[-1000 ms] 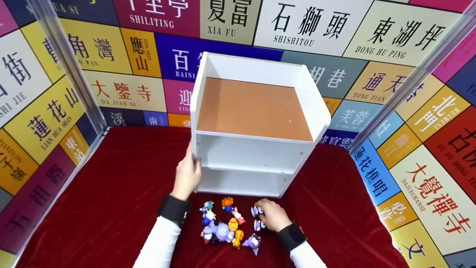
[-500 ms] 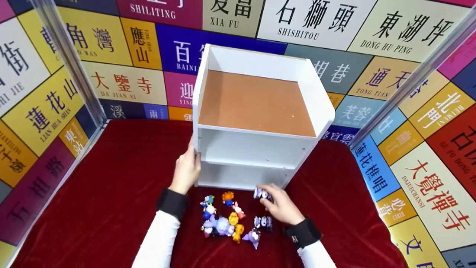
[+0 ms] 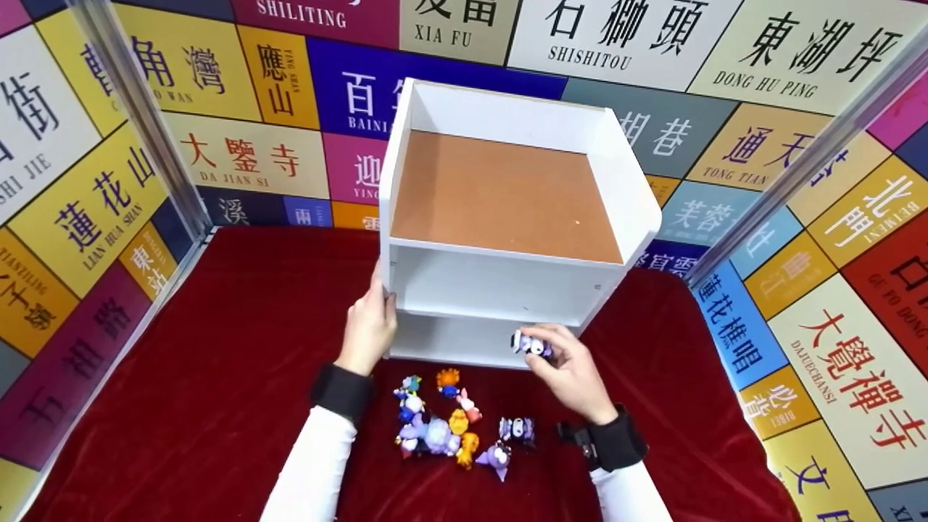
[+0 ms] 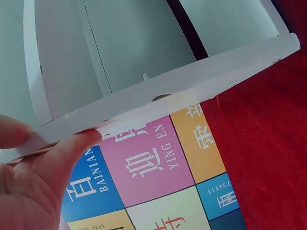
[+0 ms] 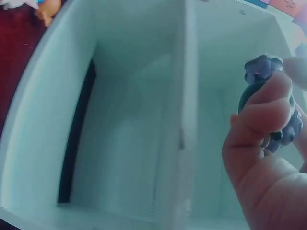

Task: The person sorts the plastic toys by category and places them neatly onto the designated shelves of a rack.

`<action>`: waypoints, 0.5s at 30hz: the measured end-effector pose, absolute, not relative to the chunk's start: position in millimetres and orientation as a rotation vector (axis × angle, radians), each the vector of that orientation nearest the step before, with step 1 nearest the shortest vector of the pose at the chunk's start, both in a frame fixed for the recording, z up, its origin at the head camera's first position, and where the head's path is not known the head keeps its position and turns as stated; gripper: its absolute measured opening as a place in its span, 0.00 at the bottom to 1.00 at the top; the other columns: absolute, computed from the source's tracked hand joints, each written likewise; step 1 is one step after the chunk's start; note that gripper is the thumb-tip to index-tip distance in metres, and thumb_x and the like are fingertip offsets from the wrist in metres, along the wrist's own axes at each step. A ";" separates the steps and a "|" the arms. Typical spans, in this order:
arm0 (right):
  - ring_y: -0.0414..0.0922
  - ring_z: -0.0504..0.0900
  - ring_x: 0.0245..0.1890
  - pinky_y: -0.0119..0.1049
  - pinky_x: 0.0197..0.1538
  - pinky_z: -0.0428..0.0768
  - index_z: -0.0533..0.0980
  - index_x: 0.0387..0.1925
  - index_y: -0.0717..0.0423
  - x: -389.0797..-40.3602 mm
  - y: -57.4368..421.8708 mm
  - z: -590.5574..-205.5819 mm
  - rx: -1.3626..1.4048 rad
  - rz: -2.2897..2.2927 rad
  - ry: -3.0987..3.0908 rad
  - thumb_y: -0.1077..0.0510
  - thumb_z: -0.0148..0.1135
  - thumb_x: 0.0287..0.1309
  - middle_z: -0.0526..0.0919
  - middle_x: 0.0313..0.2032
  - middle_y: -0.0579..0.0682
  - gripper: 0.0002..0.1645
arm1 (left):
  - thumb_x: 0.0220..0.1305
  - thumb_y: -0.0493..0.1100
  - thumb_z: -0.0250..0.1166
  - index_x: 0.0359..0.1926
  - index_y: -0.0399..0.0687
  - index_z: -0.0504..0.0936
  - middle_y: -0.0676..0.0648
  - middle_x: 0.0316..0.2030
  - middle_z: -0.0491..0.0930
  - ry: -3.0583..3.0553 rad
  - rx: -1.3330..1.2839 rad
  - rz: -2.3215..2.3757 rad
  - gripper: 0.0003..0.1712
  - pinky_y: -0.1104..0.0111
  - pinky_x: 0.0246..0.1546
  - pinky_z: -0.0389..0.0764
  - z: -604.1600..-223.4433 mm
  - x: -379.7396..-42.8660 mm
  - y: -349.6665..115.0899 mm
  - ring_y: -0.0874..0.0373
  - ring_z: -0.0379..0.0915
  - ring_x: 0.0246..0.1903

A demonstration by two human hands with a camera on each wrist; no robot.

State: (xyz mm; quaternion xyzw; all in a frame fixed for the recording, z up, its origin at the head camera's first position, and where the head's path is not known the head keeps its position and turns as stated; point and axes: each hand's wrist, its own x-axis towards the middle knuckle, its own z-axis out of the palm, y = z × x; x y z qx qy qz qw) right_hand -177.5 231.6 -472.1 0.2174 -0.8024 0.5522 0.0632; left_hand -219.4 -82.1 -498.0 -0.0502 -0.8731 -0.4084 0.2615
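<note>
A small white shelf unit (image 3: 507, 254) with a brown top board (image 3: 500, 196) stands on the red cloth. My left hand (image 3: 368, 330) grips the edge of its left side panel (image 4: 158, 96), thumb and fingers on opposite faces. In front of the lower compartment my right hand (image 3: 573, 370) pinches a purple, white and black toy figurine (image 3: 533, 344). From the right wrist view, the figurine (image 5: 266, 96) is partly hidden behind fingers, with the shelf's two compartments beyond it. Another similar figurine (image 3: 517, 429) stands on the cloth below this hand.
Several small toy figurines lie grouped before the shelf, among them a large lilac one (image 3: 438, 436), an orange one (image 3: 448, 380) and a pointed purple one (image 3: 496, 460). Red velvet cloth (image 3: 239, 348) spreads around. Walls printed with Chinese place names (image 3: 464, 87) rise behind and beside.
My right hand has lifted the figurine off the cloth and carried it up and forward to the shelf's lower front. The left hand keeps its grip on the side panel.
</note>
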 end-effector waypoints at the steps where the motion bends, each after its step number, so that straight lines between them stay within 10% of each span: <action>1: 0.37 0.80 0.39 0.27 0.39 0.82 0.81 0.53 0.65 -177.3 232.4 -469.0 0.650 1.663 -2.417 0.74 0.63 0.58 0.78 0.52 0.61 0.20 | 0.70 0.32 0.58 0.74 0.38 0.60 0.28 0.51 0.83 -2.362 -0.136 -1.108 0.34 0.44 0.40 0.83 -497.6 -219.3 -81.8 0.31 0.84 0.40; 15: 0.36 0.81 0.37 0.26 0.36 0.83 0.75 0.54 0.76 -174.1 245.6 -402.7 0.911 1.636 -2.109 0.78 0.62 0.56 0.76 0.48 0.51 0.22 | 0.71 0.32 0.57 0.76 0.41 0.57 0.28 0.55 0.80 -2.367 -0.140 -1.150 0.35 0.43 0.40 0.84 -498.6 -219.0 -81.2 0.30 0.84 0.41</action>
